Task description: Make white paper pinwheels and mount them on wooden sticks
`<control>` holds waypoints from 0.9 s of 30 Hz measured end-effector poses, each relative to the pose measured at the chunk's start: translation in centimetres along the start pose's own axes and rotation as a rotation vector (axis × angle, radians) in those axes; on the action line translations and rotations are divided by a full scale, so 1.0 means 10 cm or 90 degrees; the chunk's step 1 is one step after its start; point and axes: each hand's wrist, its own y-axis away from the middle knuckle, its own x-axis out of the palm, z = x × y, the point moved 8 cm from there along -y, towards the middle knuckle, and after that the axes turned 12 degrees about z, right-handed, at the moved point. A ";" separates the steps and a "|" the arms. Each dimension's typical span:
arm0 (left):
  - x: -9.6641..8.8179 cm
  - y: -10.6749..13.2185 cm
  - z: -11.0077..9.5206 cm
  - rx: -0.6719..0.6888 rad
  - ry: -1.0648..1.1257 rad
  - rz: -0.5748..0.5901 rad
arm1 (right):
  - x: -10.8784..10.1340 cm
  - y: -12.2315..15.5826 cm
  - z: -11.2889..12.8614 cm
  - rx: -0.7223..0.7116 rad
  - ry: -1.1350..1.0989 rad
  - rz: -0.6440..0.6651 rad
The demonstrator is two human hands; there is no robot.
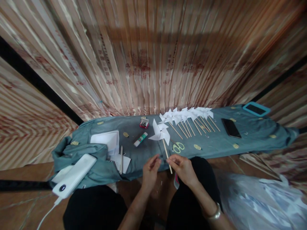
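Note:
Between the thumb and fingers of my right hand (182,167) is the wooden stick of a white paper pinwheel (161,131), its blades tilted up over the cloth. My left hand (151,169) is just left of the stick and apart from it, loosely curled, with nothing visible in it. Behind lies a row of finished-looking white pinwheels (185,115), their sticks toward me. Scissors with yellow-green handles (178,147) lie right of the held stick. A glue stick (140,139) and a small red box of pins (144,123) are to its left.
The narrow surface is covered by a teal cloth (213,148). White paper sheets (105,140), a pale pen-like tool (121,159) and a white power bank (74,175) are left. A black phone (231,128) and blue-framed device (256,109) lie right. A plastic bag (259,201) sits on the floor.

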 end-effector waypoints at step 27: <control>-0.13 -0.31 -0.08 0.272 -0.702 0.090 | -0.83 -1.24 -0.54 0.169 0.503 0.016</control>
